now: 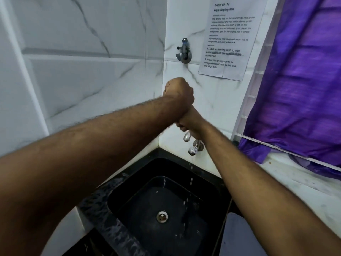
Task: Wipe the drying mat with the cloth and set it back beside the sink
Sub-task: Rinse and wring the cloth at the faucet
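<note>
1. Right hand [188, 124] grips the chrome wall tap's handle [186, 136]; water drips into the black rectangular sink [129, 183].
2. Left hand [180, 92] fisted above it, contents unclear.
3. Grey-blue flat drying mat [238, 235], probably, lies right of sink, nearer right arm; cloth unseen.

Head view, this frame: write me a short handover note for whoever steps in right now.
Left hand: fisted above the right, seemingly empty.
Right hand: curled at the tap, likely on its handle; grip partly hidden.
Water drips from the spout into the black sink.
No drying mat or cloth is in view; the grey surface beside the sink cannot be identified.
Done: cannot be judged from here.
Left: find the cloth, wipe the mat, lay it flat beside the sink, as the wall task sheet says.
</note>
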